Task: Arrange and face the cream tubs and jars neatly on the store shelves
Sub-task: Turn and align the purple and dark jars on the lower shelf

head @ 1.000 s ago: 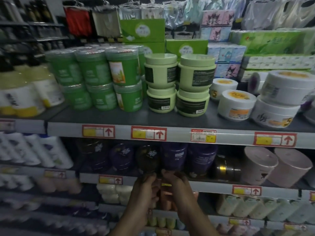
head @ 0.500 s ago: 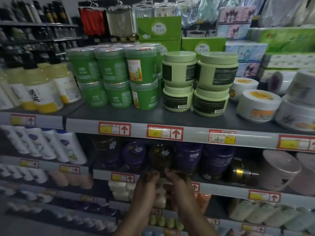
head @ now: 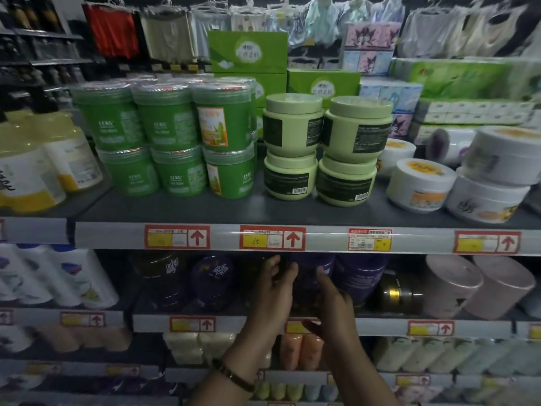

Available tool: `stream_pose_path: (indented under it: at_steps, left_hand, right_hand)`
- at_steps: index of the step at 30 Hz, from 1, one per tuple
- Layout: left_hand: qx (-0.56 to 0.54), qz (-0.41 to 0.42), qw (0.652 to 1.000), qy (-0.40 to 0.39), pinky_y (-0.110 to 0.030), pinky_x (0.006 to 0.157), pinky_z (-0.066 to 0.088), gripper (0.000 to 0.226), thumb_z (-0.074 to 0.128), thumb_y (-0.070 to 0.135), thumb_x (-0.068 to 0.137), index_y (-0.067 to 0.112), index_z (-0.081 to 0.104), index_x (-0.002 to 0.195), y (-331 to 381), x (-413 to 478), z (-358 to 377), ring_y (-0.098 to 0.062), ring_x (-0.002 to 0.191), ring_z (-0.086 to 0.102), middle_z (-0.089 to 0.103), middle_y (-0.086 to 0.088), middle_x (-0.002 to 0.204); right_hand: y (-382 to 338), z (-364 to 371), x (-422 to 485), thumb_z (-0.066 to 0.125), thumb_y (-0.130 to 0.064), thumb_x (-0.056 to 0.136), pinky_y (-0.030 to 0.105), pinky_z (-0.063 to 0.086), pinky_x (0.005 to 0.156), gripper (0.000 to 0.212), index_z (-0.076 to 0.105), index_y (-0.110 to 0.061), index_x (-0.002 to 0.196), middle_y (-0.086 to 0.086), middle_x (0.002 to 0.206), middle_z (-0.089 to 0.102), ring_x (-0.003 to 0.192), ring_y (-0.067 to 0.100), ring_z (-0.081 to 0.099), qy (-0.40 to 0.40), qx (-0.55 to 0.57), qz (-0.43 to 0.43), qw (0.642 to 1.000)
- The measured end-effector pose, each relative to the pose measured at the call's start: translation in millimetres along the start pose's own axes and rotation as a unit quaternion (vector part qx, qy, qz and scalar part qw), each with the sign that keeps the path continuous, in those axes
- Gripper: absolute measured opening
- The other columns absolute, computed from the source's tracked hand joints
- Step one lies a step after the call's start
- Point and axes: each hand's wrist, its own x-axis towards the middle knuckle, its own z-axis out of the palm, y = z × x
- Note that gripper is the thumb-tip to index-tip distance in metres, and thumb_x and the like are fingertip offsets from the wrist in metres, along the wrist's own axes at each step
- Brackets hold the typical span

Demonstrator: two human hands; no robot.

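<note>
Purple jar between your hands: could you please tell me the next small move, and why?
Probably turn the purple jar so its label faces front: left hand and right hand flank it, and the neighbouring jar shows its logo.
</note>
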Motion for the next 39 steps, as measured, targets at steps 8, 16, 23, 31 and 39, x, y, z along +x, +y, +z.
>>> stream_pose_path:
  at_steps: [8, 16, 23, 31, 39]
  left_hand:
    - [0.068, -0.012, 0.997, -0.045, -0.056, 0.114, 0.045, 0.063, 0.050, 0.070, 0.097, 0.045, 0.038, 0.154, 10, 24, 15, -0.025, 0.137, 0.053, 0.051, 0.004, 0.153]
    - [0.124, -0.040, 0.991, -0.041, -0.052, 0.114, 0.045, 0.066, 0.048, 0.060, 0.103, 0.047, 0.018, 0.161, 6, 28, 24, -0.031, 0.143, 0.047, 0.041, -0.002, 0.161]
    - [0.117, -0.028, 0.992, -0.034, -0.055, 0.113, 0.046, 0.066, 0.049, 0.055, 0.104, 0.050, 0.016, 0.160, 0, 26, 25, -0.031, 0.143, 0.047, 0.040, -0.002, 0.162]
    - [0.093, 0.020, 0.995, -0.022, -0.047, 0.109, 0.049, 0.060, 0.055, 0.049, 0.104, 0.048, 0.026, 0.156, 3, 21, 24, -0.026, 0.140, 0.050, 0.046, 0.003, 0.156]
    - [0.056, 0.035, 0.998, -0.001, -0.039, 0.104, 0.046, 0.057, 0.056, 0.039, 0.105, 0.056, 0.025, 0.150, 4, 10, 14, -0.015, 0.129, 0.050, 0.045, 0.017, 0.136]
  right_hand:
    - [-27, -2, 6, 0.068, -0.052, 0.098, 0.035, 0.054, 0.064, 0.043, 0.064, -0.018, 0.125, 0.010, 0.108, 0.075, 0.093, 0.027, 0.073, -0.022, -0.001, 0.061, 0.998]
    - [-29, -4, 7, 0.066, -0.048, 0.100, 0.038, 0.055, 0.070, 0.044, 0.067, -0.016, 0.129, 0.013, 0.113, 0.078, 0.102, 0.030, 0.073, -0.012, -0.001, 0.078, 0.997]
    - [-26, -2, 6, 0.069, -0.050, 0.097, 0.036, 0.054, 0.065, 0.063, 0.054, -0.013, 0.144, 0.014, 0.121, 0.074, 0.105, 0.030, 0.072, 0.009, -0.023, 0.052, 0.998]
    - [-27, -3, 3, 0.069, -0.049, 0.097, 0.035, 0.058, 0.066, 0.054, 0.063, -0.013, 0.137, 0.013, 0.120, 0.076, 0.105, 0.031, 0.075, 0.004, -0.032, 0.034, 0.999]
    - [-22, 4, -11, 0.068, -0.043, 0.100, 0.031, 0.056, 0.066, 0.036, 0.071, -0.016, 0.123, 0.009, 0.108, 0.080, 0.097, 0.025, 0.077, -0.015, -0.031, -0.018, 0.999]
